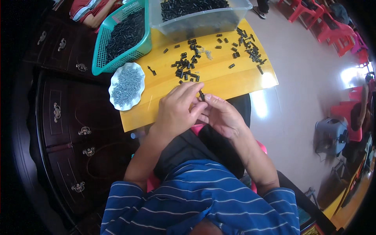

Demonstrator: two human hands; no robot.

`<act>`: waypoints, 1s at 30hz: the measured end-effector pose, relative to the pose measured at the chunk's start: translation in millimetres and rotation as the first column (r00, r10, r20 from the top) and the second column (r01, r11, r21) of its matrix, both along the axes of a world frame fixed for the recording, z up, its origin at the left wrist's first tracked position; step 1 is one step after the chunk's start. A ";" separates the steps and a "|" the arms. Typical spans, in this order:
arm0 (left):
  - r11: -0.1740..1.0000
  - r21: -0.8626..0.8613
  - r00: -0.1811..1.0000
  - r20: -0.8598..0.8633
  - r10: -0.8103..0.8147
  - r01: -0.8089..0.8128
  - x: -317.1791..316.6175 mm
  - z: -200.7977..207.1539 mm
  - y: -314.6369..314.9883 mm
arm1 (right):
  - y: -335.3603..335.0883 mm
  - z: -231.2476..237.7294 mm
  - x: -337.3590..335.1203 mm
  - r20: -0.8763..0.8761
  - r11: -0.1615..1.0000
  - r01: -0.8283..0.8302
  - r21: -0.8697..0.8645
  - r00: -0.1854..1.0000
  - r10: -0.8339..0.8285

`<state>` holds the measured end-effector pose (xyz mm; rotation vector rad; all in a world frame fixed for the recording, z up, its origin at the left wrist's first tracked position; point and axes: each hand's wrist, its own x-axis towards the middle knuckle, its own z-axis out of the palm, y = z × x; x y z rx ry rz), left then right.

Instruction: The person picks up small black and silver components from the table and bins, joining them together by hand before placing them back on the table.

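Note:
Close together at the table's near edge, both my hands are closed around a small black plastic part (pixel 201 95). My left hand (pixel 174 111) has its thumb and fingertips on the part from the left. From the right, my right hand (pixel 225 116) pinches it between thumb and fingers. The part's lower end is hidden by the fingertips. Just beyond lie several loose black cylindrical pieces (pixel 184 64) and a little heap of small clear or silvery bits (pixel 206 53). One longer black piece (pixel 152 70) lies alone to the left.
A white scalloped dish (pixel 112 84) of small silvery pieces stands left. Behind it are a green plastic basket (pixel 145 43) and a clear tub (pixel 188 33), both full of black parts. More black parts (pixel 252 49) lie far right on the yellow table (pixel 156 94). Another person's arm (pixel 100 15) shows far left.

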<state>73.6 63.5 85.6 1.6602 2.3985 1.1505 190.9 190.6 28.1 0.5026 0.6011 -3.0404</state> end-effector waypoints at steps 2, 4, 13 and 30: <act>0.998 -0.058 0.997 0.079 -0.019 0.024 -0.8 1.5 1.5 | -0.2 -3.5 0.5 -0.014 1.000 0.004 -0.017 1.000 -0.004; 0.998 -0.037 0.999 0.027 -0.046 0.047 -4.1 -2.8 2.1 | -1.4 -2.9 0.0 -0.032 0.999 0.004 -0.036 0.999 -0.005; 0.989 0.028 0.989 -0.001 -0.145 0.145 -6.7 0.1 4.7 | 2.2 0.7 3.0 -0.031 0.999 0.022 -0.044 0.999 -0.023; 0.989 0.097 0.993 0.015 -0.116 0.114 -7.5 -10.1 3.2 | 5.2 -4.4 0.5 -0.109 0.999 0.014 -0.051 0.994 -0.019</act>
